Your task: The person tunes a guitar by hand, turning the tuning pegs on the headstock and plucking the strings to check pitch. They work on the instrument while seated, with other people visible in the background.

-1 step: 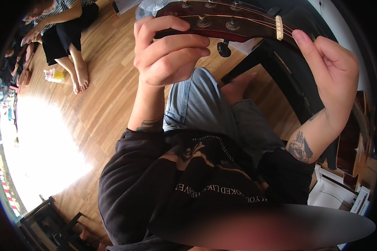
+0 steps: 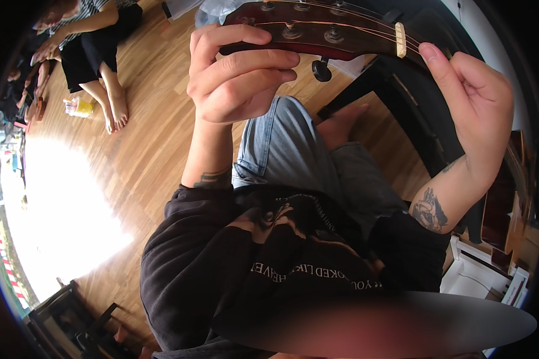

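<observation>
A dark guitar headstock [image 2: 362, 42] spans the top of the view, with metal string posts, a pale nut [image 2: 400, 40] and copper-coloured strings. My left hand [image 2: 236, 81] is closed at its lower edge, the fingers curled around the spot of a tuning peg that they hide. Just right of them, a black tuning peg [image 2: 321, 71] sticks out untouched. Beyond the nut, my right hand [image 2: 476, 90] is closed, its thumb tip pressed against the fingers where a guitar string [image 2: 410, 45] runs in.
Below the headstock are my legs in blue jeans [image 2: 275, 143] and a black bench-like frame [image 2: 365, 90]. A seated person [image 2: 96, 51] is at upper left, by a yellow drink bag [image 2: 78, 107] on the wood floor [image 2: 156, 102]. Another guitar [image 2: 500, 209] leans at right.
My left hand has shifted very slightly left, its lower fingers turning a little. The headstock and right hand have barely moved.
</observation>
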`<state>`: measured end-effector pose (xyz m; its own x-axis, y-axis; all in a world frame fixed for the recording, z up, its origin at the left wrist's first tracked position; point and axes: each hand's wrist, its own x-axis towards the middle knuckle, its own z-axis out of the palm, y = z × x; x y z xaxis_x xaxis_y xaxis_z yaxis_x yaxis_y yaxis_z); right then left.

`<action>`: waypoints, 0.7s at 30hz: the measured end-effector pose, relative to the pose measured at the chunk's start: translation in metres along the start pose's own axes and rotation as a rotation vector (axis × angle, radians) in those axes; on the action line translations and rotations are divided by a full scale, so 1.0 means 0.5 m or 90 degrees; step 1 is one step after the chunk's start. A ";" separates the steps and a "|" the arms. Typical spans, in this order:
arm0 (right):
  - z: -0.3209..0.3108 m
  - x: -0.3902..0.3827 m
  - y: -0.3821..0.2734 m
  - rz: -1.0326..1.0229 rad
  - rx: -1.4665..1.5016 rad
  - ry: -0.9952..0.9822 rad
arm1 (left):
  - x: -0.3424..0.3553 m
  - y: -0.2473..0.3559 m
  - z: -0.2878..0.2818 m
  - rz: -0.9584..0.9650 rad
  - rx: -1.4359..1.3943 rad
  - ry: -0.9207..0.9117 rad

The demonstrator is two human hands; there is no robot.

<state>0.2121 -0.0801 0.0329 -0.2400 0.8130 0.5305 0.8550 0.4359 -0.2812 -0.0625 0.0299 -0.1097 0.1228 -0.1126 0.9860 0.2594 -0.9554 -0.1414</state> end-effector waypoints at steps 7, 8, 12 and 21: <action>-0.001 -0.002 0.004 0.003 0.005 -0.001 | -0.006 -0.008 0.028 -0.032 0.020 0.093; 0.000 -0.001 0.005 0.004 0.009 -0.002 | -0.007 -0.006 0.035 -0.030 0.039 0.102; 0.001 0.001 0.003 -0.011 -0.001 -0.005 | -0.015 0.020 0.063 -0.119 0.118 0.137; -0.006 0.000 0.008 -0.040 -0.016 -0.011 | -0.011 -0.010 0.007 -0.028 0.016 0.029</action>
<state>0.2169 -0.0794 0.0343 -0.3017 0.7912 0.5319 0.8489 0.4769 -0.2280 -0.0612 0.0362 -0.1145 0.0674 -0.0837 0.9942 0.2881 -0.9524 -0.0998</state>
